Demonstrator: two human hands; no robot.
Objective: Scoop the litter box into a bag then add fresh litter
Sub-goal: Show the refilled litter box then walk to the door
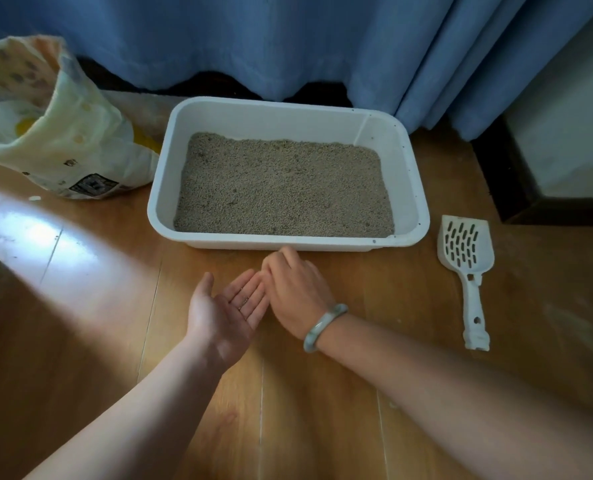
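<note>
The litter box (pixel 281 242), filled level, stands on the floor (pixel 97 306) with the scoop (pixel 466 251) just beside its right side and the litter bag (pixel 63 133) at its left. The left hand (pixel 226 306) is held flat, palm up, with a few grains (pixel 244 301) on its straight fingers (pixel 253 299). The right hand (pixel 295 289) is bent down to the floor at the near rim, and whether anything is pinched cannot be told. If the palm is tilted, the grains would be scattered again.

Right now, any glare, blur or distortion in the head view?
Head view: bright glare washes out the floor at left; corners vignette dark; wide-angle bends the curtain hem; litter bag looks soft; litter box and scoop are sharp.
</note>
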